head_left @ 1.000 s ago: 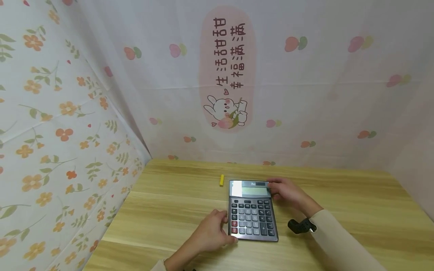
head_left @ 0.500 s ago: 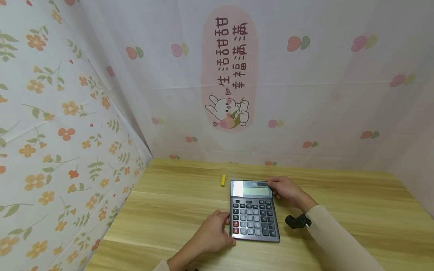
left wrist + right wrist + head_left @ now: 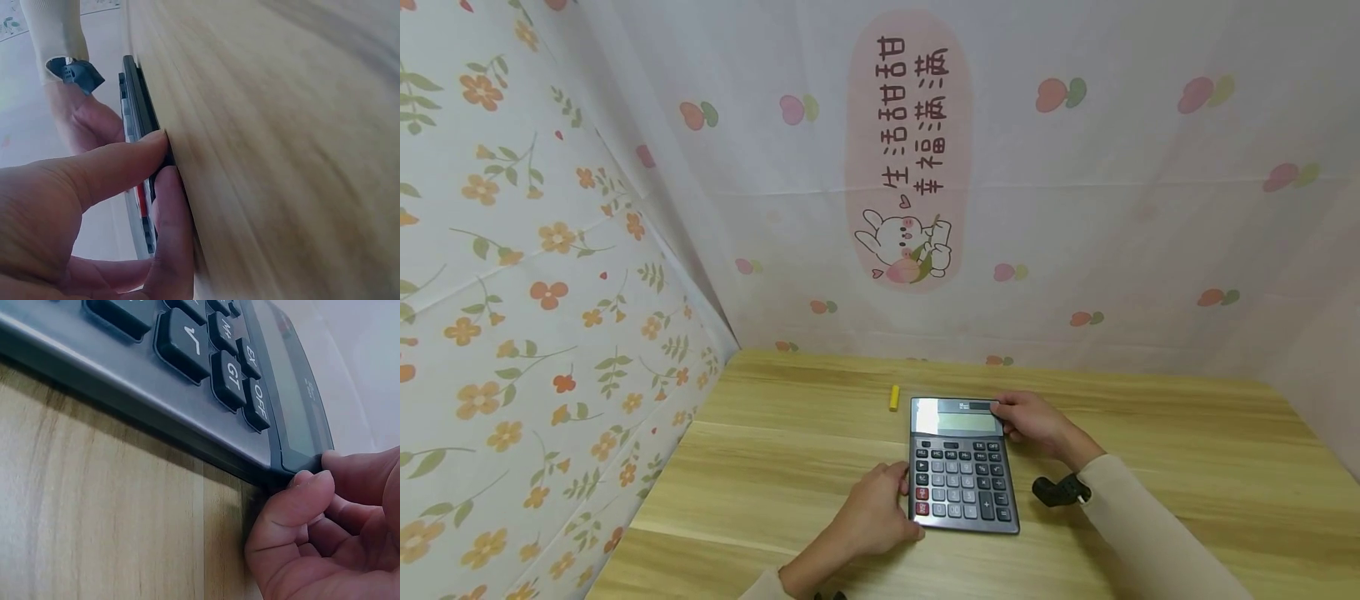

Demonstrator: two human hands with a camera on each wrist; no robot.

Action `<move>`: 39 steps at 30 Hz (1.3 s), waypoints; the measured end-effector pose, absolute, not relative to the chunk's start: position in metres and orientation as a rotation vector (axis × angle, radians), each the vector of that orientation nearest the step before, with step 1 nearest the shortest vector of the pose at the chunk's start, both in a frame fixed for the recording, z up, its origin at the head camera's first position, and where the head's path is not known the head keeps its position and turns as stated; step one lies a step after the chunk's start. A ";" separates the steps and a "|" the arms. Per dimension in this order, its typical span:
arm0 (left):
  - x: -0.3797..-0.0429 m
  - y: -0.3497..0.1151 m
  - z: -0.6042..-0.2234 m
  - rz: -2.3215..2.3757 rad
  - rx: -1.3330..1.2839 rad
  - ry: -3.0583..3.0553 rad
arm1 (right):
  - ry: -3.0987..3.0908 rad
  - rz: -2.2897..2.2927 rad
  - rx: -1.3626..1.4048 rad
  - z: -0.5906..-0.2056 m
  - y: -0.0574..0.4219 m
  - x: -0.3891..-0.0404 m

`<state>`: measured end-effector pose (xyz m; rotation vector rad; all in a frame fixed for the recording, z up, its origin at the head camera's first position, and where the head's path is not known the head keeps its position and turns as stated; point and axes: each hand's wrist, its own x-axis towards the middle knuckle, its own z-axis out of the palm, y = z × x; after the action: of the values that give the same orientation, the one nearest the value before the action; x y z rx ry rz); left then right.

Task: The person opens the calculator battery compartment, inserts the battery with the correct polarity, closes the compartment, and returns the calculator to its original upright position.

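A grey desk calculator [image 3: 946,530] with dark, grey and two red keys lies on the wooden table, its display panel [image 3: 966,423] toward the back. My left hand [image 3: 872,512] holds its near left corner, thumb at the front edge and fingers along the left side. The left wrist view shows that thumb [image 3: 119,164] and a forefinger close together on the calculator's thin edge. At the far right corner, my right hand [image 3: 1037,423] pinches the end of the display panel between thumb and bent forefinger [image 3: 294,503]. The calculator's underside is hidden.
A small yellow stick [image 3: 894,398] lies just left of the display panel. The wooden table [image 3: 760,467] ends at a printed cloth [image 3: 760,250] at the back, with a flowered cloth [image 3: 535,333] on the left. A black device [image 3: 1058,490] is strapped to the right wrist.
My right hand has drawn its fingers in around the display panel's corner. The left hand keeps its place on the calculator, and the whole view has shifted slightly.
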<state>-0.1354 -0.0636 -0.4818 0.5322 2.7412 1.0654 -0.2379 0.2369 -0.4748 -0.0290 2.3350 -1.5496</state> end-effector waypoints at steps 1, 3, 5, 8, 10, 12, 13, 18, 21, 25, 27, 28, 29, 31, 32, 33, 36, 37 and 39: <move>-0.136 -0.063 -0.482 1.073 0.530 2.739 | 2.334 -1.550 -0.031 -0.475 0.237 -0.238; -0.136 -0.063 -0.483 1.094 0.525 2.728 | 2.331 -1.552 -0.031 -0.475 0.237 -0.237; -0.135 -0.063 -0.482 1.114 0.519 2.714 | 2.317 -1.564 -0.030 -0.476 0.238 -0.237; -0.135 -0.063 -0.482 1.130 0.512 2.700 | 2.275 -1.603 -0.046 -0.477 0.240 -0.236; -0.135 -0.063 -0.482 1.139 0.513 2.694 | 2.236 -1.639 -0.053 -0.477 0.241 -0.236; -0.134 -0.063 -0.483 1.146 0.520 2.686 | 2.199 -1.668 -0.070 -0.478 0.243 -0.237; -0.134 -0.064 -0.484 1.148 0.533 2.682 | 2.182 -1.681 -0.073 -0.479 0.243 -0.237; -0.137 -0.068 -0.486 1.276 0.547 2.556 | 2.122 -1.721 -0.091 -0.481 0.247 -0.238; -0.137 -0.070 -0.485 1.411 0.497 2.418 | 2.106 -1.736 -0.092 -0.482 0.248 -0.237; -0.137 -0.072 -0.482 1.560 0.434 2.256 | 2.095 -1.758 -0.095 -0.483 0.250 -0.236; -0.136 -0.073 -0.480 1.607 0.419 2.205 | 2.090 -1.774 -0.081 -0.483 0.252 -0.235; -0.136 -0.074 -0.480 1.626 0.417 2.187 | 2.087 -1.779 -0.085 -0.483 0.252 -0.235; -0.136 -0.075 -0.480 1.647 0.413 2.167 | 2.085 -1.787 -0.075 -0.483 0.253 -0.235; -0.136 -0.076 -0.479 1.684 0.402 2.128 | 2.080 -1.802 -0.068 -0.482 0.254 -0.235; -0.136 -0.076 -0.478 1.705 0.396 2.103 | 2.076 -1.812 -0.061 -0.482 0.255 -0.235; -0.136 -0.076 -0.478 1.724 0.394 2.084 | 2.070 -1.819 -0.061 -0.482 0.256 -0.235; -0.136 -0.077 -0.473 1.761 0.390 2.046 | 2.054 -1.844 -0.051 -0.482 0.257 -0.235; -0.136 -0.077 -0.472 1.770 0.396 2.040 | 2.050 -1.849 -0.052 -0.482 0.258 -0.234; -0.136 -0.077 -0.468 1.785 0.411 2.036 | 2.039 -1.861 -0.042 -0.482 0.258 -0.234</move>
<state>-0.1360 -0.0769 -0.4684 0.4110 2.0360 1.7848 -0.2337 0.2581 -0.4823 -0.0419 2.0393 -1.8611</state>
